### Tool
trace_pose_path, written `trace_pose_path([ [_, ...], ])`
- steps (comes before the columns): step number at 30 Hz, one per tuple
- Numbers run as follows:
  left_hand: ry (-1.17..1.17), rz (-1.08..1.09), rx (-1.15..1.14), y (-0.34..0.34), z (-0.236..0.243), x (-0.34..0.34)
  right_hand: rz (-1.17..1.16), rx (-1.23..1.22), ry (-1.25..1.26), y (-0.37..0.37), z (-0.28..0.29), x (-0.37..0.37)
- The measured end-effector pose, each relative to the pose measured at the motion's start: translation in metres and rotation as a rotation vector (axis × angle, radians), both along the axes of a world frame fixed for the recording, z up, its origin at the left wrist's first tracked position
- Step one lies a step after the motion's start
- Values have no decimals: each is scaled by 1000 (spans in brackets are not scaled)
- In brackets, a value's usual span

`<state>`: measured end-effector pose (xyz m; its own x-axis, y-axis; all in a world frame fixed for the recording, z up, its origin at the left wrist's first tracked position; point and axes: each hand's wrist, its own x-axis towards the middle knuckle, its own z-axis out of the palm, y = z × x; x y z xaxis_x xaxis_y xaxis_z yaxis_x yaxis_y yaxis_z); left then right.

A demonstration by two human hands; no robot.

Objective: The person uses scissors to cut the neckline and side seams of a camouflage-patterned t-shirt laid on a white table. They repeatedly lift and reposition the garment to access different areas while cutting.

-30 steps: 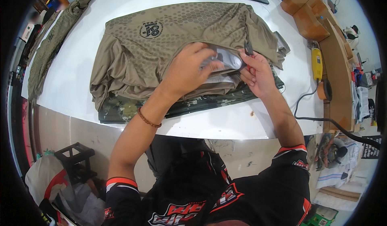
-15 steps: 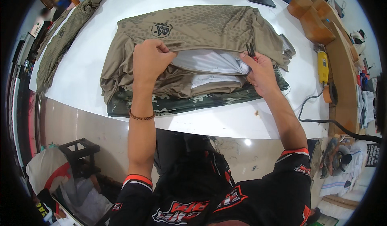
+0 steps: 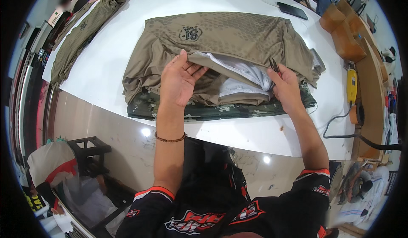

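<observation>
A khaki jersey (image 3: 225,34) with a honeycomb print and dark emblem lies folded on top of a green camouflage fabric (image 3: 199,112). My left hand (image 3: 178,78) is turned palm up, pinching the jersey's lifted hem (image 3: 221,70) between thumb and fingers. The white inner side of the fabric shows in the opening. My right hand (image 3: 285,87) grips small dark snips (image 3: 274,64) with red on the handle, its thumb at the right end of the same hem.
The white table (image 3: 233,134) bears khaki garments (image 3: 85,38) at left, a phone with cable (image 3: 292,10) at back, a yellow tool (image 3: 351,87) with black cord and a tape roll (image 3: 356,115) at right. Cardboard organizers (image 3: 344,38) line the right edge. A black stool (image 3: 89,144) stands below left.
My left hand has moved outward along the hem and rolled palm up, lifting and turning the edge. My right hand still holds the snips. The whole view has shifted slightly.
</observation>
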<state>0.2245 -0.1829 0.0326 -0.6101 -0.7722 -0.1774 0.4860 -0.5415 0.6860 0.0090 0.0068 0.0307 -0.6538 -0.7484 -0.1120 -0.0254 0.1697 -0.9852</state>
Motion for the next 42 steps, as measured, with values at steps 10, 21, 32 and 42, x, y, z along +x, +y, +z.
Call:
trace_pose_path([
  [10, -30, 8, 88, -3, -9, 4, 36, -192, -367, 4, 1, -11],
  [21, -167, 57, -178, 4, 1, 7, -23, -208, -251, 3, 1, -6],
  [32, -567, 125, -1183, 20, 26, 22, -68, -229, 165, 15, 20, -18],
  [42, -916, 42, -1558, -33, -3, 84, 127, 179, 831, 24, 16, -41],
])
